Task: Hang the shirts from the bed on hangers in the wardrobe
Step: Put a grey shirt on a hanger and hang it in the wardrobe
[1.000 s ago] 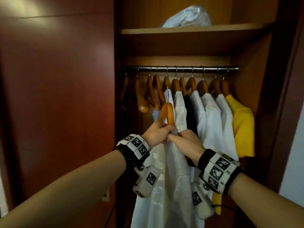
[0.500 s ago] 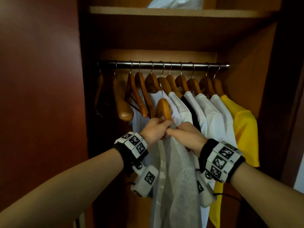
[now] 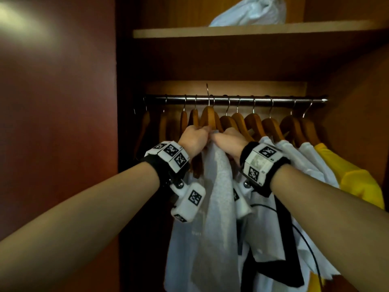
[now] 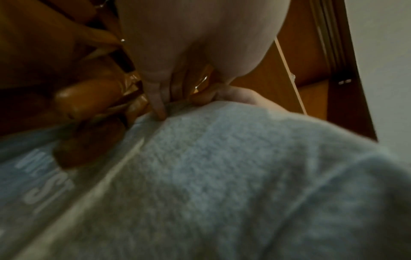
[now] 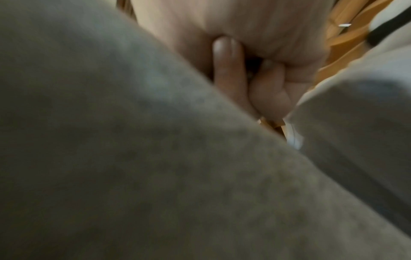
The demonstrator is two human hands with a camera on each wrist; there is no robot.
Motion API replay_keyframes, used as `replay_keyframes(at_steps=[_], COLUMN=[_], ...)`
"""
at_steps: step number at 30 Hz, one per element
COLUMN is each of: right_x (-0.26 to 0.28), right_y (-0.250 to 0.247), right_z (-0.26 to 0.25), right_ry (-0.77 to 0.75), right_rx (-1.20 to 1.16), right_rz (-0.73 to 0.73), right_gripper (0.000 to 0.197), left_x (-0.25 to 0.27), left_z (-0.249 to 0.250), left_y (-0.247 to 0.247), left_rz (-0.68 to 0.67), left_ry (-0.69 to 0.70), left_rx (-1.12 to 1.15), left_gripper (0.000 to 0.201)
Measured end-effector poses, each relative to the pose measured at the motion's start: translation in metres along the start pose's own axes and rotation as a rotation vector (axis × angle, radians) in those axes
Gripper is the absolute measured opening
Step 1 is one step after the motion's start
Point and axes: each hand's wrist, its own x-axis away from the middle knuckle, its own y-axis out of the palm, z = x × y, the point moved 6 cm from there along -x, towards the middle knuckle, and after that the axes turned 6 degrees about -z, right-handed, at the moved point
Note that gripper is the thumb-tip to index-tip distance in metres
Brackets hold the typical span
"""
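A wooden hanger carries a grey-white shirt, which hangs down between my forearms. My left hand grips the hanger's left shoulder just under its neck. My right hand grips the shirt's collar on the hanger's right side. The hanger's thin hook sticks up above the metal rail; I cannot tell whether it is over the rail. In the left wrist view my fingers press into the grey shirt. The right wrist view has curled fingers against the grey shirt.
Bare wooden hangers hang left of my hands. To the right hang several white shirts, a black-trimmed one and a yellow shirt. A shelf above holds a white bag. A dark red wardrobe panel fills the left.
Both hands have lifted the hanger and its grey shirt from chest height up to the rail. The hook now reaches above the rail among the other hangers.
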Motion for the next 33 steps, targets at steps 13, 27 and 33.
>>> replay_keyframes(at_steps=[13,27,33], right_x=[-0.078,-0.065,-0.060], right_y=[0.018,0.010,0.017], right_z=[0.007,0.022,0.043], right_ry=[0.057,0.035,-0.038], right_rx=[0.129,0.509,0.513], right_rz=[-0.043,-0.093,0.018], right_gripper=[0.032,0.038,0.042], left_x=[-0.035,-0.026,-0.019], left_z=[-0.010,-0.056,-0.049], left_y=[-0.009,0.004,-0.005], left_rz=[0.014,0.040,0.168], left_ry=[-0.035,-0.213,-0.167], left_rx=[-0.309,-0.449,-0.565], left_gripper=[0.029,0.033,0.029])
